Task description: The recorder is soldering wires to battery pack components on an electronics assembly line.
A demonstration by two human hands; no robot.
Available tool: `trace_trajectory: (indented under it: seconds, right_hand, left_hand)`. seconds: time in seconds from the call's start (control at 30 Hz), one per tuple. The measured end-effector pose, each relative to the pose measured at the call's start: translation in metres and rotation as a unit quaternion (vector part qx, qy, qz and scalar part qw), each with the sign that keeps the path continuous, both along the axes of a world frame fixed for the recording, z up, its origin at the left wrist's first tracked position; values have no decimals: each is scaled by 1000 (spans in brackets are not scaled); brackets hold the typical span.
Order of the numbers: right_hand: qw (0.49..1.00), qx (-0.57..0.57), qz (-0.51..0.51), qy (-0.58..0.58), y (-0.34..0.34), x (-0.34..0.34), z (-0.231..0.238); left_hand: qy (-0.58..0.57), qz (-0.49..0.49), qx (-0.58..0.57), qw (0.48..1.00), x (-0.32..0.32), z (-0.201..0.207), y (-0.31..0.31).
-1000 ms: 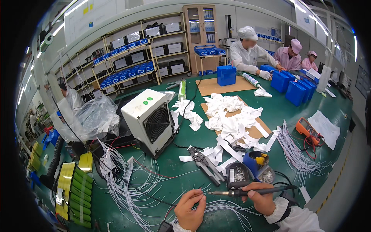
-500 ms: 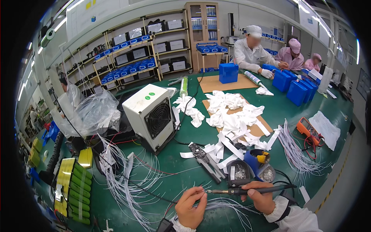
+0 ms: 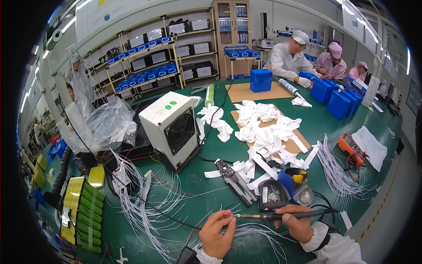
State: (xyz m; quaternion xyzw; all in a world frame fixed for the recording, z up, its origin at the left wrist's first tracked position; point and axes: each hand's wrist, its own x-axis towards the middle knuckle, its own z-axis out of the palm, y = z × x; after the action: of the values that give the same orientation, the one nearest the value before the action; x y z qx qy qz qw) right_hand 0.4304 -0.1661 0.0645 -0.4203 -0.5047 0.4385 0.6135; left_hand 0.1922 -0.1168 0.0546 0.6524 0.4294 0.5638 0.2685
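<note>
My right hand grips the black handle of a soldering iron, its metal barrel pointing left. The iron's tip meets the fingertips of my left hand, where thumb and forefinger pinch what looks like the thin end of a wire; most of it is hidden by the fingers. Beneath both hands a bundle of white wires spreads over the green table. Just beyond the iron stand a dark tray of metallic bits and a blue soldering iron holder. Wire strippers lie farther left.
A white fan unit stands at centre left, near a larger wire bundle and a green cell pack. White cloths lie on cardboard. An orange multimeter is at right, blue battery packs beyond. Co-workers sit across the table.
The co-worker in white across the table has lifted and turned their head. My hands and the soldering iron hold almost the same place.
</note>
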Motion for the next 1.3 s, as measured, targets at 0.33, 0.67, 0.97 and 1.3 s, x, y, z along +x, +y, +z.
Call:
trace_trajectory:
  seconds: [0.33,0.67,0.97,1.3]
  right_hand:
    - [1000,8,2,7,0,0,0]
    - [999,27,-17,32,-1,2,-6]
    - [942,178,-123,-256,10,-5,6]
    - [910,200,-205,-299,16,11,11]
  left_hand:
    - [18,4,11,1000,0,3,1]
    - [13,5,6,1000,-1,2,0]
    - [45,-12,-3,999,1,-8,5]
    - [55,-33,-6,998,3,-7,1]
